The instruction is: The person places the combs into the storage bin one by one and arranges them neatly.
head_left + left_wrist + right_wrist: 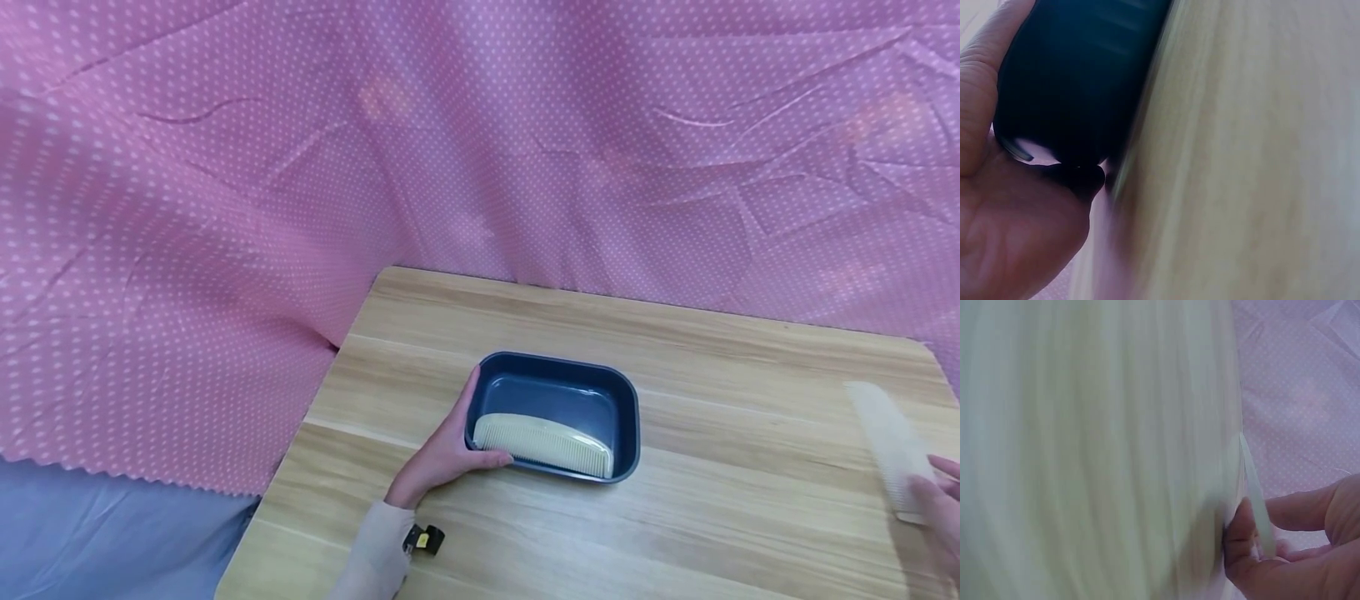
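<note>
A dark blue rectangular container (557, 360) stands on the table with a cream comb (543, 440) inside, along its front side. My left hand (442, 450) grips the container's left end, thumb along the front rim and fingers along the left side. The left wrist view shows the palm (1016, 231) close against the dark container wall (1079, 81). Far to the right, my right hand (943, 504) pinches the end of a second pale comb (888, 442). In the right wrist view, that comb (1256, 494) appears edge-on between thumb and fingers of the hand (1297, 550).
The light wood-grain table (720, 500) has rounded far corners. A pink dotted cloth (525, 150) hangs behind it and at the left. Blue-grey fabric (112, 533) shows at lower left. A black strap with a yellow mark (423, 540) is at my left wrist.
</note>
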`<state>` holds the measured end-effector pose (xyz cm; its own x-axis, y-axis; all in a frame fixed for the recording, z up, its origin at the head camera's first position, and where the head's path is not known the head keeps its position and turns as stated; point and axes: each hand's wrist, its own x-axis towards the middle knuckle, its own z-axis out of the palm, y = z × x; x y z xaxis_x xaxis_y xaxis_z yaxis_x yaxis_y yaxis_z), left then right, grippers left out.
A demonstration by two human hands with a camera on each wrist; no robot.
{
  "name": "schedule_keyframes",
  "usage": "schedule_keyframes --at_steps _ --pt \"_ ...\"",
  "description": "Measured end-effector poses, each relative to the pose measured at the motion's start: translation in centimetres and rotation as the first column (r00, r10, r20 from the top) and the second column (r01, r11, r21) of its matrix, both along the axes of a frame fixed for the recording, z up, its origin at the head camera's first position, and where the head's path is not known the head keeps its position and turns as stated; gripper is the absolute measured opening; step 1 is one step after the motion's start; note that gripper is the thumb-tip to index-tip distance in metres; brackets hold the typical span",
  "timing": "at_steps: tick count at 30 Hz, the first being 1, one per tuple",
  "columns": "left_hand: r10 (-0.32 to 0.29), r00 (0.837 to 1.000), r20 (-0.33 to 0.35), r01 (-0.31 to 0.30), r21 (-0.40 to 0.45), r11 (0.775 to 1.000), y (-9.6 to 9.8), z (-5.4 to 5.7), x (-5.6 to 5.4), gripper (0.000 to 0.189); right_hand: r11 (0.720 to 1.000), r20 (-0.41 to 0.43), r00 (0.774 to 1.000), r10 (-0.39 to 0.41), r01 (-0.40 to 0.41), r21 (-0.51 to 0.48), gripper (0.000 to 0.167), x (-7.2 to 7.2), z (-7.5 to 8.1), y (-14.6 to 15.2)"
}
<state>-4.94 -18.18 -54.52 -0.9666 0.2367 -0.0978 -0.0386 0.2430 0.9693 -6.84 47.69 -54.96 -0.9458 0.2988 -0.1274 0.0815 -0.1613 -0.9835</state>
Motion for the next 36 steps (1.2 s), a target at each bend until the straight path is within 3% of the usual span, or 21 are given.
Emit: schedule_keyframes --at_steps 4,7,13,20,31,36 --pt "-0.006 1.000 -0.008 0.006 -0.002 1.000 0.0 0.1 0.0 0.139 0.966 -0.121 0.993 0.017 -0.047 -0.253 0.042 -0.3 0.2 -1.1" --pt "0.002 1.000 0.000 -0.002 -0.004 1.000 0.0 0.2 0.1 0.140 0.954 -0.136 0.990 0.025 -0.064 -0.294 0.044 -0.8 0.5 -2.0" --pt "0.001 1.000 0.005 -0.001 -0.001 1.000 0.0 0.0 0.1 0.140 0.990 -0.042 0.994 0.104 -0.108 -0.091 0.050 -0.9 1.5 -3.7" --pt "0.003 1.000 0.010 -0.003 -0.008 1.000 0.0 -0.2 0.0 0.140 0.972 -0.030 0.981 0.192 -0.186 0.141 0.050 -1.0 2.7 -6.3" --pt "0.011 1.000 0.010 -0.011 -0.015 1.000 0.0 -0.1 0.0 0.140 0.959 -0.091 0.955 0.282 -0.283 0.007 0.046 -1.9 2.6 -10.9" --pt "0.011 1.000 0.006 -0.011 -0.012 1.000 -0.1 -0.2 0.0 0.139 0.950 -0.082 0.948 0.309 -0.303 0.077 0.042 -1.9 2.8 -12.8"
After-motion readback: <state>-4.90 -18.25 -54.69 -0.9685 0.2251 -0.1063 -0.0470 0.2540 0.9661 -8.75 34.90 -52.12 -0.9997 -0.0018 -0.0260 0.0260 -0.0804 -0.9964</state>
